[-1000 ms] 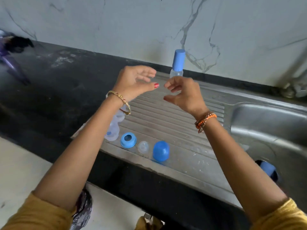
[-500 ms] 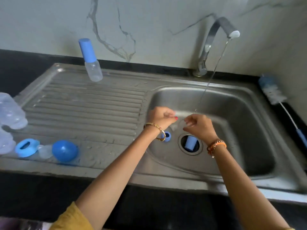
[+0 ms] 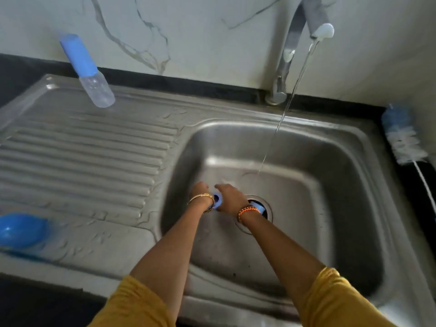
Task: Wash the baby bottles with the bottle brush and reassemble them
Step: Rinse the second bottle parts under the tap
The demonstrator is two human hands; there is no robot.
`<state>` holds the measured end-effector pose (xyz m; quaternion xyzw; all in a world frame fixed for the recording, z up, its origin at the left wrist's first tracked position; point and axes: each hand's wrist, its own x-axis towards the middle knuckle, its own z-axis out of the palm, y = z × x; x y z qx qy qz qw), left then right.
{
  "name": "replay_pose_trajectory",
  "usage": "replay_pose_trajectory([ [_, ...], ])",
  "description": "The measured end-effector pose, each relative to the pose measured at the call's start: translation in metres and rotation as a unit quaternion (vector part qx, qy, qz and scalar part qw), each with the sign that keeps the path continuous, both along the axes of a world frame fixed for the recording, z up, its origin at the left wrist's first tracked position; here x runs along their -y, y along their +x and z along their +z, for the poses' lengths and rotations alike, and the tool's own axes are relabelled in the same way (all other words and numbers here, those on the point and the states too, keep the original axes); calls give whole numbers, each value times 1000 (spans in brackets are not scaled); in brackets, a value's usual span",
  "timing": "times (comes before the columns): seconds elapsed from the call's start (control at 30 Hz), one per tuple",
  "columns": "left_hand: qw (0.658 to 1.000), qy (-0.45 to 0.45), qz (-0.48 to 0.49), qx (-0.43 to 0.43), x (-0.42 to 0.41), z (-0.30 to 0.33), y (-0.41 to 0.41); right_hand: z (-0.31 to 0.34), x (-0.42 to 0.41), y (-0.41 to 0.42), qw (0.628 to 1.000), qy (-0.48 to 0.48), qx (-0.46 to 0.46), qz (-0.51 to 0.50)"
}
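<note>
Both hands are low in the sink basin (image 3: pixel 306 147), close together just left of the drain. My left hand (image 3: pixel 200 190) is curled, and my right hand (image 3: pixel 230 197) lies palm down beside it. Blur hides what the fingers hold. A blue screw ring (image 3: pixel 217 202) shows between the two wrists. A blue cap (image 3: pixel 259 207) sits in the drain hole behind my right wrist. A clear baby bottle with a blue cap (image 3: pixel 94 76) stands at the back of the drainboard (image 3: pixel 82 149). The bottle brush (image 3: pixel 401 140) lies on the counter to the right of the sink.
The tap (image 3: pixel 306 20) at the back runs a thin stream of water (image 3: pixel 280 121) into the basin, beyond my hands. A blue dome cover (image 3: pixel 21 230) rests at the drainboard's front left. Black counter surrounds the sink, below a marble wall.
My view and both hands swung from the drainboard to the sink basin. In the last half second the hands dropped lower and closer to the drain, nearer the blue ring.
</note>
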<state>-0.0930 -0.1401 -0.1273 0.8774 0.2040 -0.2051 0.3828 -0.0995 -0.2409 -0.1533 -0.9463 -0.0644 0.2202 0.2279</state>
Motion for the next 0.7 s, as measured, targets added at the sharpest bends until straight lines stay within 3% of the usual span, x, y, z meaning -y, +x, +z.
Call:
replay_pose_trajectory([
  [0.17,1000,6,18,20,-3,-10,4,-22,-8,-4,996,48,64,-34],
  [0.37,996,-74,18,56,31,4,10,10,29,2,969,119,117,-180],
  [0.5,972,-222,44,57,67,24,21,45,60,14,935,149,175,-268],
  [0.7,891,-442,96,43,103,64,39,94,86,27,891,258,241,-284],
])
